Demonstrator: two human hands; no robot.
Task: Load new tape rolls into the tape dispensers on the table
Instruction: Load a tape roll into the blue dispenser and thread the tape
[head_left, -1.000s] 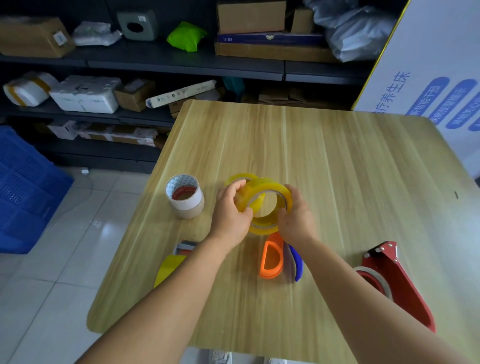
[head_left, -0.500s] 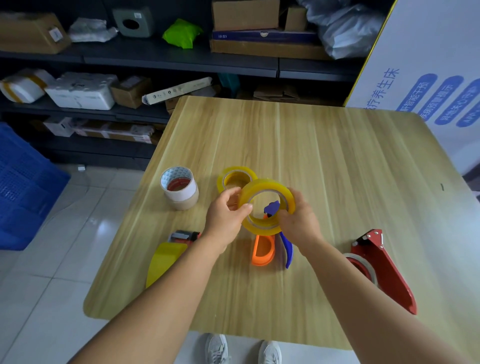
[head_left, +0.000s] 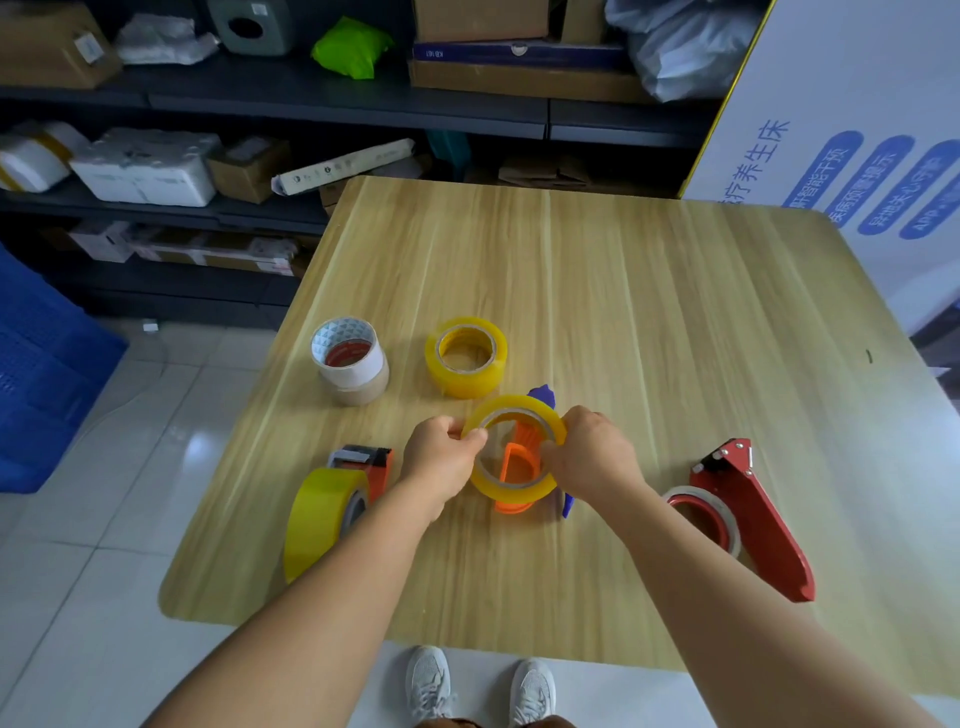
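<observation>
A clear yellow tape roll (head_left: 514, 449) sits around the orange hub of a blue dispenser (head_left: 519, 467) at the table's (head_left: 623, 312) near middle. The left hand (head_left: 441, 460) pinches its left rim; the right hand (head_left: 589, 452) grips its right rim. Another yellow roll (head_left: 466, 357) lies just beyond.

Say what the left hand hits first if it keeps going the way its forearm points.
The left hand already pinches the held yellow tape roll; past that, probably the other yellow tape roll, though depth is unclear.

Bare forearms, no sleeves/rings; light grey lace-up sneakers (head_left: 480, 686) w/ white laces
</observation>
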